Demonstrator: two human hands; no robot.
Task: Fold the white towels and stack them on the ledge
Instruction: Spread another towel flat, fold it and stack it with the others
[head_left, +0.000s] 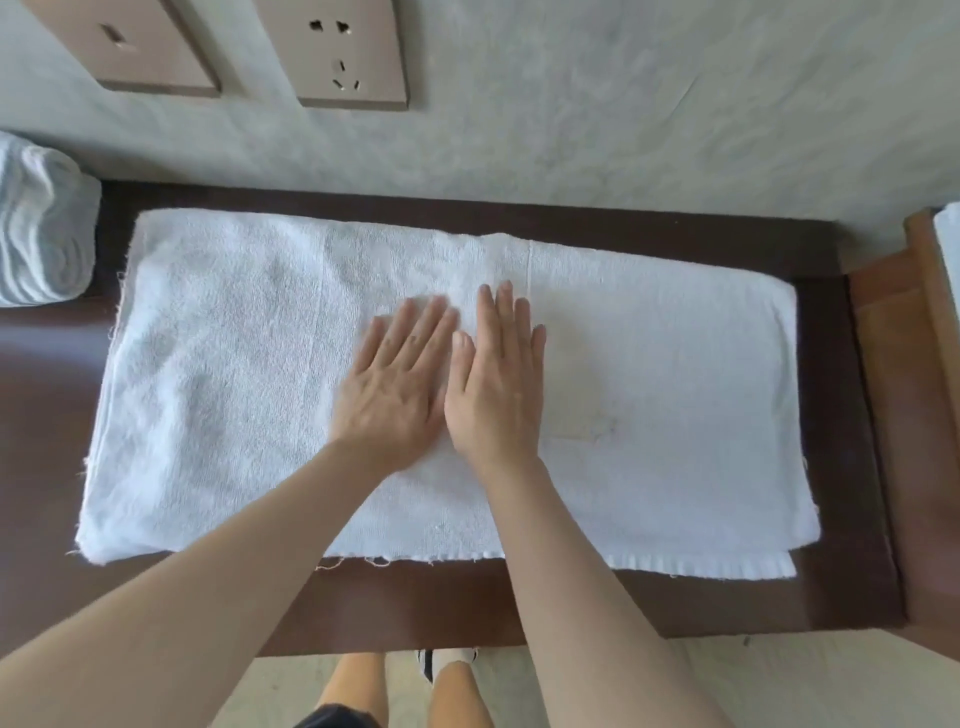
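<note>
A white towel (675, 374) lies spread flat across the dark brown ledge (841, 561), folded over itself so a lower layer shows along the near right edge. Both hands rest side by side on its middle, palms down with fingers straight. My left hand (395, 384) presses the towel just left of centre. My right hand (496, 384) presses it right beside the left, the two nearly touching. A pile of folded white towels (41, 234) sits at the far left end of the ledge.
The wall behind the ledge carries a switch plate (130, 47) and a socket plate (337, 52). A lighter wooden piece (914, 415) adjoins the ledge on the right. My legs and a shoe show below, on the pale floor.
</note>
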